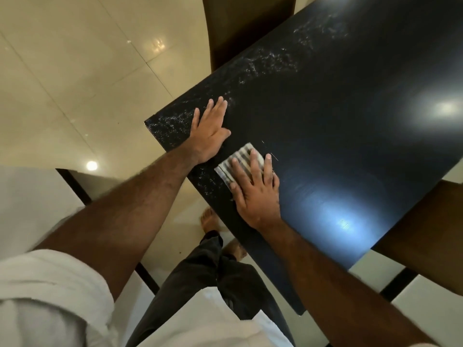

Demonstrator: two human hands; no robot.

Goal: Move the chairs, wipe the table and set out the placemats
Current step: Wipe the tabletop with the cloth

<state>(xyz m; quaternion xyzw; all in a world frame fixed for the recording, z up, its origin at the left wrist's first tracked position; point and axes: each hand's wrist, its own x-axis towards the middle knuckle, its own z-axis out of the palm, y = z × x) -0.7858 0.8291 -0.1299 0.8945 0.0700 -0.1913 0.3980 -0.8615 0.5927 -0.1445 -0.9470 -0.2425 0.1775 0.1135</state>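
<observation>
While the right hand [255, 194] is pressing flat, fingers straight, on the cloth [239, 160] near the table's [350, 101] corner, the left hand [210, 128] is lying open on the table beside it, holding nothing. The cloth is looking soft, light and folded, so palm pressure is probably suiting it best. No readable writing is showing.

Wide open across the dark table [363, 116] ahead and to the right, with bare glossy top out to the far and right edges. Blocked near the left corner by the left hand [209, 132], flat on the top, and just beside it by the right hand [255, 194], flat on a striped cloth [241, 160], with only a narrow gap between the two. Hemmed in at the far edge by a brown chair [240, 28], at the right edge by a second chair [426, 234]. Free over the tiled floor [75, 83] to the left.
</observation>
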